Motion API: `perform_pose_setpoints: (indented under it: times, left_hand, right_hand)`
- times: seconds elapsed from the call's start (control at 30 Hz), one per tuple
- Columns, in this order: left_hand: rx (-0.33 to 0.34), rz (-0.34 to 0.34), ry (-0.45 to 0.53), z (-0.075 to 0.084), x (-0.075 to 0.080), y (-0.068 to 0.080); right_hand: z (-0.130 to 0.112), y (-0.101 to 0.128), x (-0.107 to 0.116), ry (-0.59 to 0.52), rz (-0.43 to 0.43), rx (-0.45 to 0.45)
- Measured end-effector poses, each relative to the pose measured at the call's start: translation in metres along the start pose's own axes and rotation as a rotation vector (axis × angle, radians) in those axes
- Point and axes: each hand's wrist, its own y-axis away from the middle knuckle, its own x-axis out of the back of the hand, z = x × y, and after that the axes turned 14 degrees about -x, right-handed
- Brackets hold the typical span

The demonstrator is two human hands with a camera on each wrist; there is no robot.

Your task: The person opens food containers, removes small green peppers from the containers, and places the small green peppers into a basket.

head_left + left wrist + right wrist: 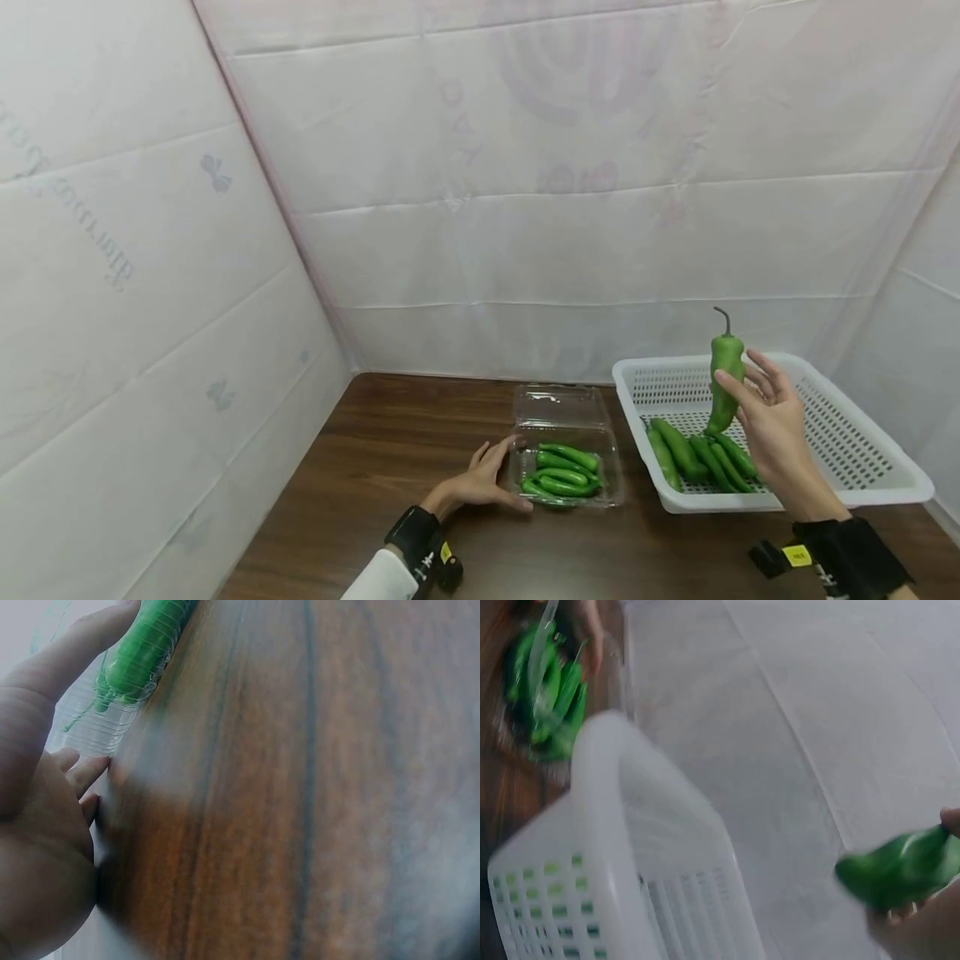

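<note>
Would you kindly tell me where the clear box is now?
In the head view, the clear box sits on the table, left of the white basket, beside the left hand.

Head view: from above, forward-down over table (420, 417); 2 wrist views close; all 3 share clear container (611, 475).

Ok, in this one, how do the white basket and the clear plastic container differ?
The white basket is opaque with perforated walls, while the clear plastic container is see-through. The white basket is clearly larger than the clear plastic container. The clear plastic container has a lid laid open behind it; no lid shows on the white basket. Both sit on the brown table and hold green peppers.
</note>
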Motion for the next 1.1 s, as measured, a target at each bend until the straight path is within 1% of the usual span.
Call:
perform_pose_setpoints:
  times: [0.07,0.13,0.2,0.27,0.37,0.4,0.47,0.53,0.6,0.73,0.9,0.97,1.0,1.1]
  left_hand:
    - [-0.014,0.002,-0.005,-0.001,-0.001,0.000]
    - [-0.017,0.007,-0.003,-0.001,-0.001,0.000]
    - [-0.026,0.016,-0.008,-0.001,-0.001,0.000]
    - [-0.017,0.020,-0.005,-0.002,-0.002,-0.001]
    - [-0.006,0.024,-0.002,-0.002,-0.001,-0.002]
    - [-0.001,0.022,-0.001,-0.003,-0.001,-0.003]
    - [0.006,0.022,-0.002,-0.004,-0.002,-0.003]
    - [0.012,0.011,-0.001,-0.005,-0.003,-0.003]
    - [0.021,0.003,0.005,-0.006,-0.004,-0.003]
    - [0.040,0.001,0.031,-0.005,-0.005,-0.001]
    - [0.041,0.008,0.015,-0.005,-0.006,-0.002]
    - [0.041,0.011,0.012,-0.005,-0.007,-0.002]
    - [0.037,0.015,0.012,-0.005,-0.007,-0.002]
    - [0.023,0.027,-0.003,-0.005,-0.008,-0.002]
  right_hand:
    - [0.003,0.001,-0.002,0.177,0.118,0.066]
    - [0.005,0.001,-0.003,0.388,0.223,0.128]
    - [0.008,-0.001,-0.003,0.580,0.288,0.203]
    - [0.013,-0.004,-0.001,0.698,0.295,0.288]
    - [0.023,-0.012,0.006,0.789,0.264,0.377]
    - [0.033,-0.020,0.014,0.819,0.259,0.411]
    - [0.047,-0.032,0.025,0.885,0.259,0.445]
    - [0.059,-0.038,0.032,0.962,0.266,0.482]
    - [0.063,-0.038,0.033,1.040,0.265,0.517]
    - [0.050,-0.019,0.019,1.142,0.221,0.516]
    - [0.048,-0.012,0.011,1.212,0.195,0.478]
    - [0.050,-0.013,0.009,1.253,0.168,0.438]
    - [0.052,-0.013,0.009,1.277,0.147,0.400]
    - [0.057,-0.016,0.008,1.354,0.059,0.298]
